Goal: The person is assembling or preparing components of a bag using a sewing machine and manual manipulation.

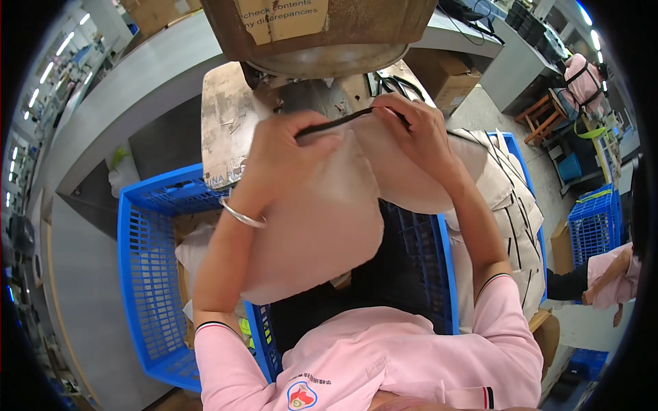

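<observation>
Bright white tube lights (65, 44), dark fisheye rim, curved outer edges.

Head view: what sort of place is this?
Probably a sewing workshop: pale cloth with a dark strip along its edge, a blue crate holding cloth pieces, and a co-worker in pink.

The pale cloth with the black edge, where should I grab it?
Probably by its black edge, pinching from both left and right: that edge stretches between the left hand and right hand, while the cloth hangs loose below.
</observation>
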Demonstrator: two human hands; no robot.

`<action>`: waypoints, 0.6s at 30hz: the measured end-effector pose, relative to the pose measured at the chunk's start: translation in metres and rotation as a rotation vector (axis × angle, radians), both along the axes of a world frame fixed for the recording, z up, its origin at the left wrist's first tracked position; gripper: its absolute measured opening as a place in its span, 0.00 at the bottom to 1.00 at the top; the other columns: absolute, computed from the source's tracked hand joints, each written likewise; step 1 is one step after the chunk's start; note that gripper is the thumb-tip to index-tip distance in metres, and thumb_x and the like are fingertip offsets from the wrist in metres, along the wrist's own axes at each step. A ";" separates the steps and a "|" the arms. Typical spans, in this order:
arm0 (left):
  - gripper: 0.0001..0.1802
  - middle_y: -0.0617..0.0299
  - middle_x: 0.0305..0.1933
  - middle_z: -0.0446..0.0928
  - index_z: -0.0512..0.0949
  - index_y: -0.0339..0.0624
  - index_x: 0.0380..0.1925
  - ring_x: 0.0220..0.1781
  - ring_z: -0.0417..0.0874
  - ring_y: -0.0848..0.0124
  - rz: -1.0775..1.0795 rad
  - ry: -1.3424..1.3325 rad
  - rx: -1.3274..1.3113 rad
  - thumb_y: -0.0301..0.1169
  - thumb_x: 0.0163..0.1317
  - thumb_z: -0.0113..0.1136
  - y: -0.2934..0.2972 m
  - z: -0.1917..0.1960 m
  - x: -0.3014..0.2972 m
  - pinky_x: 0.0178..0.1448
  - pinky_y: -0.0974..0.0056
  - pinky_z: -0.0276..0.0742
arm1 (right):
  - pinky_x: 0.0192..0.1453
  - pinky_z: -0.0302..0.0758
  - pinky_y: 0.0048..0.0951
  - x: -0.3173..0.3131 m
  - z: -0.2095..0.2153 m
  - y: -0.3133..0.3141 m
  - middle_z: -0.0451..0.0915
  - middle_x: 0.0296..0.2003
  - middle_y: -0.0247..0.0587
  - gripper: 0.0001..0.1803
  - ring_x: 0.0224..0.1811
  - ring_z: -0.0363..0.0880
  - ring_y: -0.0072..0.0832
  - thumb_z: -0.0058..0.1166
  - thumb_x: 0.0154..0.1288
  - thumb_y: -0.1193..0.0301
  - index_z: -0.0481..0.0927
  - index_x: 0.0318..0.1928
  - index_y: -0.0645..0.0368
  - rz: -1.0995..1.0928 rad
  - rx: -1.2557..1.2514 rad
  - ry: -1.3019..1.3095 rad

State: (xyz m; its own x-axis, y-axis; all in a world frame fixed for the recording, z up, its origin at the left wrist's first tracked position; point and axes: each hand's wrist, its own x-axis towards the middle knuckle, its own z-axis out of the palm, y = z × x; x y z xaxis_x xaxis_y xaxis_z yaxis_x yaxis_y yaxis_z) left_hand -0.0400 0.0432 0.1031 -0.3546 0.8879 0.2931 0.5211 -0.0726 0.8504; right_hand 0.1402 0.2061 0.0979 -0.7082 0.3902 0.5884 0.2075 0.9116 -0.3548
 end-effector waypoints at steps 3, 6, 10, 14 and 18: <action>0.13 0.65 0.28 0.82 0.84 0.34 0.37 0.29 0.77 0.80 -0.038 -0.135 -0.110 0.32 0.55 0.70 0.010 -0.003 -0.032 0.37 0.71 0.75 | 0.33 0.72 0.28 -0.016 -0.003 0.021 0.81 0.26 0.41 0.08 0.26 0.77 0.26 0.63 0.64 0.70 0.84 0.41 0.59 0.115 -0.047 0.004; 0.15 0.65 0.32 0.83 0.85 0.33 0.39 0.32 0.78 0.80 -0.086 -0.302 -0.190 0.32 0.55 0.72 0.018 -0.005 -0.048 0.40 0.73 0.76 | 0.33 0.73 0.29 -0.031 -0.003 0.037 0.82 0.26 0.40 0.09 0.25 0.78 0.28 0.65 0.61 0.66 0.86 0.38 0.58 0.158 -0.151 -0.032; 0.16 0.64 0.36 0.84 0.84 0.34 0.43 0.34 0.81 0.79 -0.116 -0.419 -0.221 0.31 0.56 0.72 0.029 -0.012 -0.067 0.42 0.72 0.77 | 0.34 0.75 0.28 -0.049 -0.012 0.055 0.84 0.26 0.40 0.10 0.26 0.80 0.29 0.66 0.60 0.64 0.88 0.37 0.56 0.209 -0.288 -0.018; 0.16 0.62 0.37 0.84 0.84 0.34 0.44 0.35 0.82 0.77 -0.102 -0.509 -0.220 0.30 0.57 0.71 0.039 -0.014 -0.073 0.43 0.71 0.78 | 0.37 0.75 0.26 -0.058 -0.023 0.069 0.85 0.27 0.38 0.10 0.28 0.81 0.27 0.66 0.61 0.64 0.88 0.39 0.56 0.228 -0.259 0.101; 0.16 0.61 0.38 0.85 0.84 0.34 0.45 0.37 0.83 0.77 -0.115 -0.590 -0.211 0.29 0.56 0.71 0.041 -0.007 -0.071 0.46 0.71 0.78 | 0.39 0.76 0.25 -0.058 -0.017 0.070 0.86 0.29 0.34 0.10 0.31 0.81 0.23 0.66 0.62 0.64 0.88 0.41 0.54 0.229 -0.325 0.110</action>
